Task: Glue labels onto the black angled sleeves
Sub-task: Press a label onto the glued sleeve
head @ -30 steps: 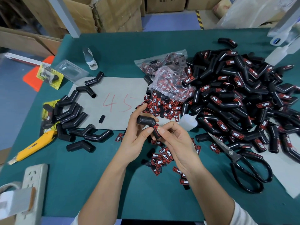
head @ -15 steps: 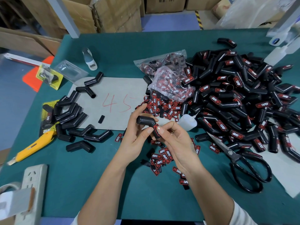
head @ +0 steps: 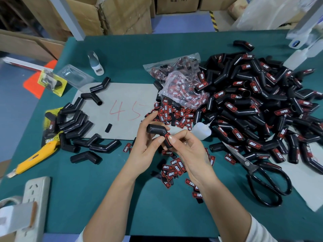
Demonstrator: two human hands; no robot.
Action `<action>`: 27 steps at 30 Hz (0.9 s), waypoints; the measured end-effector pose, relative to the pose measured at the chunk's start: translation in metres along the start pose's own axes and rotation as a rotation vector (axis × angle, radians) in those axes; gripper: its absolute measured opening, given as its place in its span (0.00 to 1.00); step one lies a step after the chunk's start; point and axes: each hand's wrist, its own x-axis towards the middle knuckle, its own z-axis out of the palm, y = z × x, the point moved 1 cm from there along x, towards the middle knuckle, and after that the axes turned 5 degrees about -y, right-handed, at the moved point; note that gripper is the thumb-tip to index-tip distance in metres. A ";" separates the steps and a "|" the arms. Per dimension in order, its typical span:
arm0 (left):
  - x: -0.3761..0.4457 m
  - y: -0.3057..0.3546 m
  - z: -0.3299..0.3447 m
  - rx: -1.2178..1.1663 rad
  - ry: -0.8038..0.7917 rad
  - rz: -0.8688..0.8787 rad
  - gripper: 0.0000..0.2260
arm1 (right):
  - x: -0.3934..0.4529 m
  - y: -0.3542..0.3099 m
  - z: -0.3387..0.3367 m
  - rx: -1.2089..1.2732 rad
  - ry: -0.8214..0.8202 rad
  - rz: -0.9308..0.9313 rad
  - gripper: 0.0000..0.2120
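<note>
Left hand (head: pixel 146 145) grips the black angled sleeve (head: pixel 157 131) above the counter (head: pixel 122 198), steadying it, while the right hand (head: pixel 188 151) pinches a red label (head: pixel 168 137) onto its lower leg (probably seating it in glue). Unlabelled sleeves (head: pixel 76 126) wait leftward.
</note>
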 end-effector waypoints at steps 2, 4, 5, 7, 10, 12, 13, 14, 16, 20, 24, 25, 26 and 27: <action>0.000 0.001 0.000 -0.002 -0.001 0.002 0.26 | 0.000 0.000 -0.001 -0.016 0.002 -0.003 0.09; 0.000 0.001 0.000 -0.010 -0.003 0.002 0.27 | 0.001 0.000 -0.001 -0.029 0.011 -0.003 0.09; 0.000 0.001 0.000 -0.015 -0.004 0.004 0.28 | 0.001 0.000 -0.001 -0.035 0.015 -0.004 0.09; -0.001 0.001 0.001 -0.033 -0.011 0.010 0.30 | 0.001 0.000 -0.001 -0.053 0.024 -0.009 0.09; -0.001 0.001 0.002 -0.061 -0.023 0.011 0.32 | 0.001 0.000 -0.001 -0.081 0.044 -0.021 0.12; -0.001 0.001 0.001 -0.069 -0.021 0.000 0.32 | 0.001 0.000 -0.001 -0.110 0.055 -0.032 0.12; -0.001 0.000 0.002 -0.074 -0.018 -0.005 0.31 | 0.001 0.000 -0.001 -0.125 0.063 -0.038 0.12; -0.002 0.001 0.002 -0.078 -0.016 -0.007 0.30 | 0.001 0.000 -0.001 -0.141 0.071 -0.044 0.12; -0.002 0.001 0.003 -0.080 -0.009 -0.009 0.30 | 0.001 0.001 -0.001 -0.171 0.088 -0.058 0.12; -0.001 0.002 0.006 -0.103 0.008 -0.013 0.33 | 0.002 0.000 0.001 -0.214 0.106 -0.098 0.09; 0.000 0.003 0.007 -0.125 0.016 -0.011 0.32 | 0.002 0.001 0.000 -0.240 0.105 -0.125 0.09; 0.000 0.003 0.007 -0.126 0.016 -0.006 0.32 | 0.003 0.001 0.000 -0.243 0.105 -0.125 0.09; 0.000 0.003 0.007 -0.127 0.015 -0.001 0.32 | 0.002 0.001 0.000 -0.246 0.106 -0.125 0.08; -0.001 0.003 0.007 -0.127 0.014 0.003 0.32 | 0.002 0.001 -0.001 -0.250 0.108 -0.124 0.08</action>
